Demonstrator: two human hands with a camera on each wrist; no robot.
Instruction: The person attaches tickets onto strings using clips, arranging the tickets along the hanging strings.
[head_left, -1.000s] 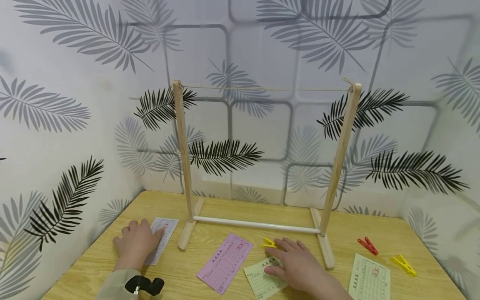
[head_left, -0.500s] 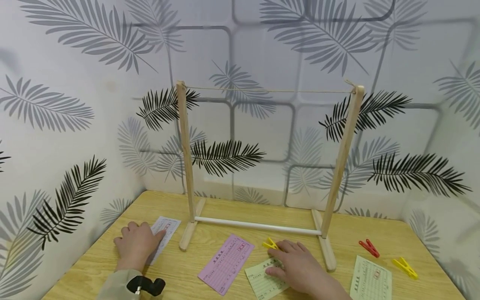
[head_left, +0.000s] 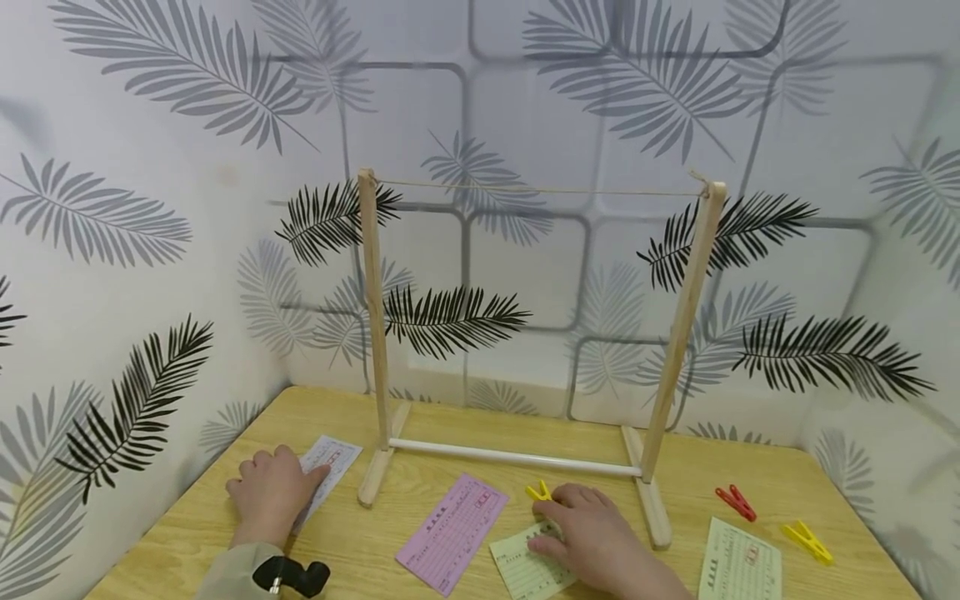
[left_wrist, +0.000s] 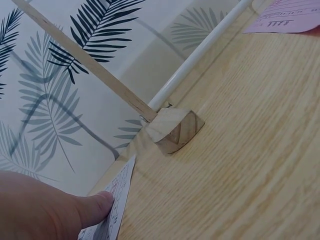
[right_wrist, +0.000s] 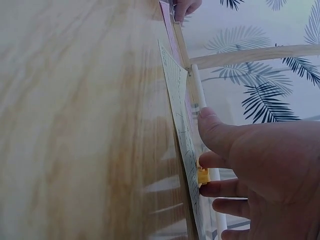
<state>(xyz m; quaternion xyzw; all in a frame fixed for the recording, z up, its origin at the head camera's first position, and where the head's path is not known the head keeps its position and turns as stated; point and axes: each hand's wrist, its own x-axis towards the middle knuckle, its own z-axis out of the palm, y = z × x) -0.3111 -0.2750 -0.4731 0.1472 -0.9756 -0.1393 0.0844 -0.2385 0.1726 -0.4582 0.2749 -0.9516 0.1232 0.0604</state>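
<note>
My left hand (head_left: 273, 492) rests on a pale lilac printed slip (head_left: 333, 461) at the table's left, covering part of it. In the left wrist view the thumb (left_wrist: 97, 207) lies along the face of that slip. My right hand (head_left: 588, 533) is over a light green printed slip (head_left: 525, 560), hiding its right side. A yellow clothespin (head_left: 537, 490) shows just beyond the right fingertips. The right wrist view has this yellow clothespin (right_wrist: 202, 175) beside the loosely spread fingers, with the thumb held apart. A pink printed slip (head_left: 452, 533) lies flat between the hands.
Behind the hands stands a wooden frame (head_left: 678, 342) with a string (head_left: 540, 190) across its top and a white rod (head_left: 517, 457) low down. At the right lie another green slip (head_left: 741, 562), a red clothespin (head_left: 737, 502) and a second yellow clothespin (head_left: 808, 542).
The head view has shifted slightly, so the scene sits a little lower. Both hands keep their places on the slips.
</note>
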